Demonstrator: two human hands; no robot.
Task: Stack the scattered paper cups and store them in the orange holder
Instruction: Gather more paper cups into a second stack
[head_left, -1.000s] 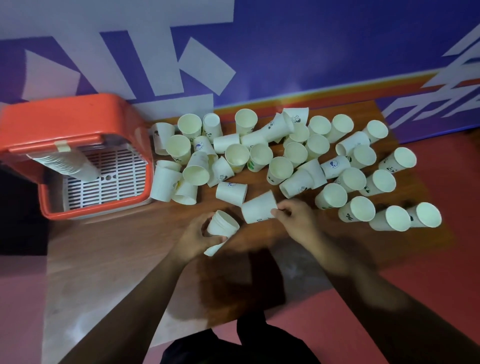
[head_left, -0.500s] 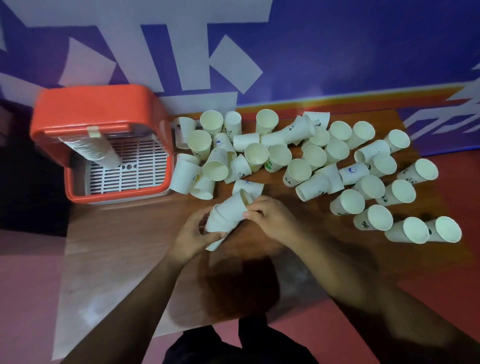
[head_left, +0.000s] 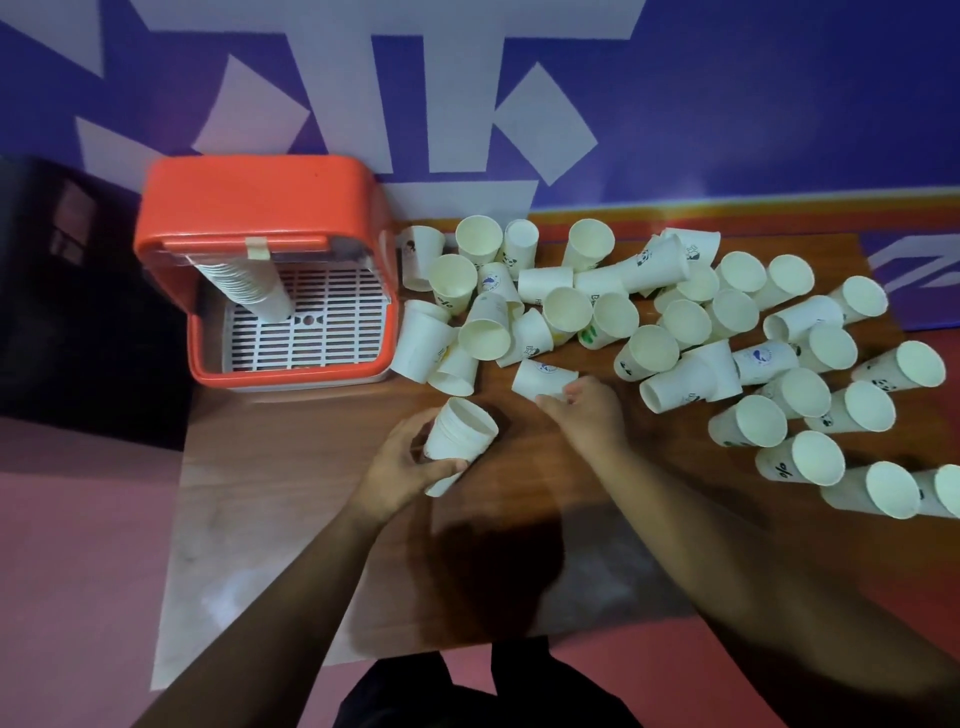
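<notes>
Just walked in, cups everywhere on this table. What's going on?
A person is stacking paper cups. The left hand holds a short stack of nested cups, and the right hand grips a loose cup lying on the table. Many more cups lie scattered beyond. One tall stack sits in the orange holder.

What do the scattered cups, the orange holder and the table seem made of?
Scattered cups: matte off-white paper, judging by thin rolled rims and printed logos. Orange holder: smooth moulded plastic with slight sheen, rounded corners. Table: brown wood grain, possibly laminate; cannot tell.
</notes>
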